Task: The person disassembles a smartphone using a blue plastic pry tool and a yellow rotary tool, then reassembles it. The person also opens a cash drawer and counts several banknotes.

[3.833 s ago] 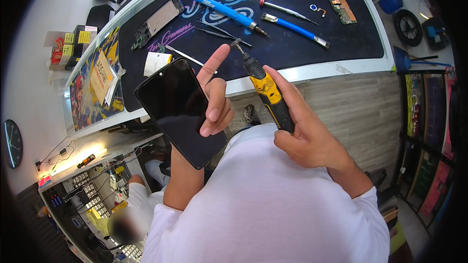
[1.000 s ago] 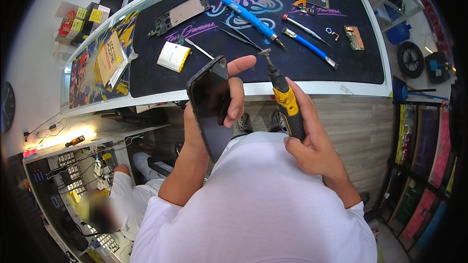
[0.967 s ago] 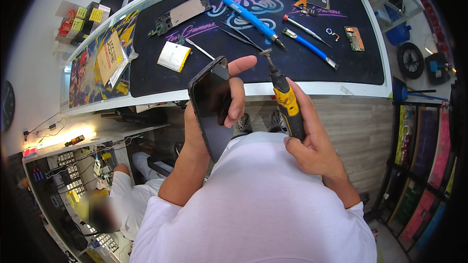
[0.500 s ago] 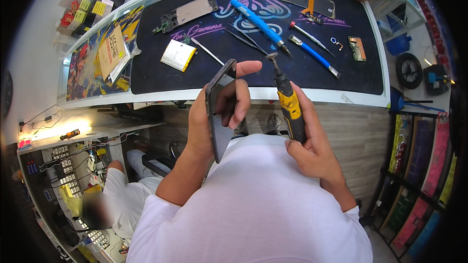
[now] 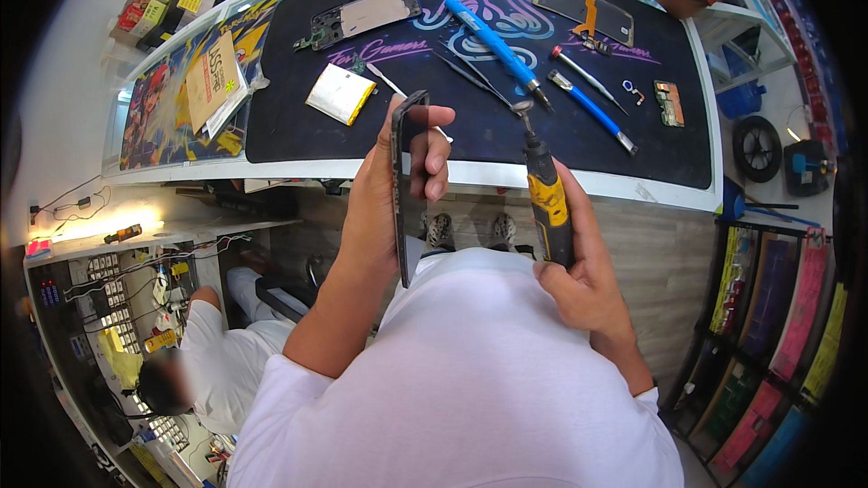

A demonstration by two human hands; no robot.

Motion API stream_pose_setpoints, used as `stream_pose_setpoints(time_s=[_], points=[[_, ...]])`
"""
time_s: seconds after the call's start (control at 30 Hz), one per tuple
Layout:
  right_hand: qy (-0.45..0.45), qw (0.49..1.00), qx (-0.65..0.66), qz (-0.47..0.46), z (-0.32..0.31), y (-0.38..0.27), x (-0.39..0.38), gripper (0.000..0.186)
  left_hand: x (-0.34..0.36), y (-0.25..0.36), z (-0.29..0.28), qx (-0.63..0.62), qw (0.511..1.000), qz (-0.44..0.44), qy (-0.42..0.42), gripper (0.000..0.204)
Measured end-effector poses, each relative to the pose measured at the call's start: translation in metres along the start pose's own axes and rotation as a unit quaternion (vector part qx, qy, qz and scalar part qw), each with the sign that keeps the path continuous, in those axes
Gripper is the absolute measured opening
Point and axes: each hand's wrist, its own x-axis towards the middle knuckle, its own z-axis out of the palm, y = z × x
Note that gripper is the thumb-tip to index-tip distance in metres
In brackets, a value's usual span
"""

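Left hand (image 5: 384, 208) gripping phone (image 5: 409, 185) edge-on, long axis vertical; right hand (image 5: 579, 276) clenched round screwdriver (image 5: 542, 190), tip just right of phone top

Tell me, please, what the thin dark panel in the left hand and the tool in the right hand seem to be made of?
The panel, held edge-on by the left hand, looks like glossy black glass, probably a phone screen, with a thin dark rim. The tool in the right hand seems to have a matte yellow and black plastic or rubber handle and a grey metal tip.
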Motion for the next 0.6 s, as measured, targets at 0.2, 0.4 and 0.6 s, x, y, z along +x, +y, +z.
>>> stream_pose_setpoints(time_s=[0.2, 0.4, 0.6], points=[[0.008, 0.999, 0.001, -0.042, 0.001, 0.009, 0.000, 0.082, -0.005, 0.005, -0.005, -0.062, 0.997, -0.042, -0.012, 0.046], [-0.004, 0.995, -0.080, -0.055, 0.003, 0.018, 0.006, 0.044, 0.006, 0.004, -0.008, -0.007, 1.000, -0.019, 0.018, 0.072], [-0.007, 0.969, -0.216, -0.120, 0.000, 0.014, 0.027, 0.030, 0.016, 0.017, -0.009, 0.029, 0.997, -0.060, 0.022, 0.052]])
